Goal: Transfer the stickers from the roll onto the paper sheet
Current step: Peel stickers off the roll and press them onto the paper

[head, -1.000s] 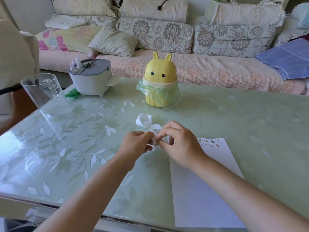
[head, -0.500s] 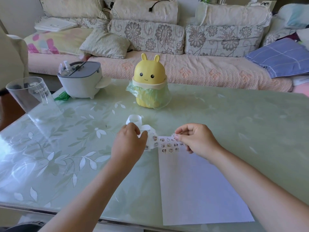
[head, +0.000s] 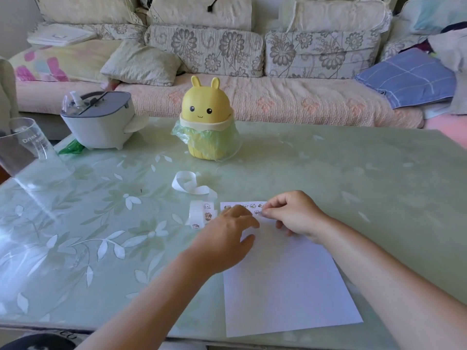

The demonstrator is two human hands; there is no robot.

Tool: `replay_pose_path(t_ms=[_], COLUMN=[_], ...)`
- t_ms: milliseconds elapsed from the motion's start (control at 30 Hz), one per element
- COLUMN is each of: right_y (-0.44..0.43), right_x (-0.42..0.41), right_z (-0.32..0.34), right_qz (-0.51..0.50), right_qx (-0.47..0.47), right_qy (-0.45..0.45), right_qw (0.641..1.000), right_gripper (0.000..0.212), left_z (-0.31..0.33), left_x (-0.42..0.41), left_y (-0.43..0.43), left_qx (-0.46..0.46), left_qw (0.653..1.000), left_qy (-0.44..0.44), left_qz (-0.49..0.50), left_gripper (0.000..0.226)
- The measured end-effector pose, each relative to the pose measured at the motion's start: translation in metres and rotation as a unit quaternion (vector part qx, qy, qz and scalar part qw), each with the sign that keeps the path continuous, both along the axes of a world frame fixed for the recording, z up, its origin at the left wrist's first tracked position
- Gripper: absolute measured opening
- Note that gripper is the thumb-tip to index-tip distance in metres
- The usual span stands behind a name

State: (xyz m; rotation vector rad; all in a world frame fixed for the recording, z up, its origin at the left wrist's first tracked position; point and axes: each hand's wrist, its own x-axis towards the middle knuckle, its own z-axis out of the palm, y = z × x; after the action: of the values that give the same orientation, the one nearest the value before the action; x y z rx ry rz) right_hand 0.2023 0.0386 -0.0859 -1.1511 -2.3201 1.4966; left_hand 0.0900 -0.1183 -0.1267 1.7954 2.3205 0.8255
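A white paper sheet [head: 283, 279] lies on the green glass table [head: 328, 173], with small stickers [head: 252, 206] along its top edge. The sticker roll [head: 202, 214] lies loose just left of the sheet, its empty white backing strip [head: 185, 184] curling away behind it. My left hand [head: 225, 238] hovers over the sheet's top left corner, fingers apart, holding nothing. My right hand [head: 293, 213] is pinched at the sheet's top edge, thumb and forefinger closed on a small sticker [head: 262, 211] pressed to the paper.
A yellow bunny-shaped bin [head: 206, 122] with a green bag stands behind the roll. A grey and white appliance [head: 98, 122] sits at the back left, a clear measuring cup [head: 22, 147] at the far left. A sofa with cushions [head: 202, 46] runs behind the table.
My left hand has let go of the roll, which now lies on the table, and moved right over the sheet. My right hand has come down onto the sheet's top edge with a sticker.
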Motion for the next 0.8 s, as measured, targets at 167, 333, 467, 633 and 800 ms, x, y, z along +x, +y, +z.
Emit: replay_pose_path(t_ms=[167,333,467,633,800], right_y=[0.003,0.002,0.002,0.002,0.001], right_x=[0.0,-0.004,-0.01,-0.013,-0.015], right_z=[0.0,-0.003,-0.006,-0.008,-0.011], right_qz=[0.024,0.026,0.028,0.024,0.02], right_qx=[-0.011,-0.004,0.026,0.052,0.087], right_qy=[-0.018,-0.043,-0.059,-0.075,-0.079], right_qw=[0.999,0.999,0.998,0.996,0.993], right_gripper=[0.002,0.007,0.008,0.008,0.008], left_z=[-0.01,-0.015,-0.015,-0.011,-0.01], left_x=[-0.007,-0.01,-0.012,-0.014,-0.013], left_y=[-0.005,-0.01,-0.013,-0.013,-0.01], left_qx=[-0.016,0.0,-0.027,-0.042,-0.039], left_qw=[1.0,0.999,0.999,0.998,0.998], left_qy=[0.024,0.039,0.044,0.052,0.057], left_qz=[-0.005,0.004,-0.008,-0.01,-0.007], left_gripper=[0.025,0.03,0.04,0.033,0.031])
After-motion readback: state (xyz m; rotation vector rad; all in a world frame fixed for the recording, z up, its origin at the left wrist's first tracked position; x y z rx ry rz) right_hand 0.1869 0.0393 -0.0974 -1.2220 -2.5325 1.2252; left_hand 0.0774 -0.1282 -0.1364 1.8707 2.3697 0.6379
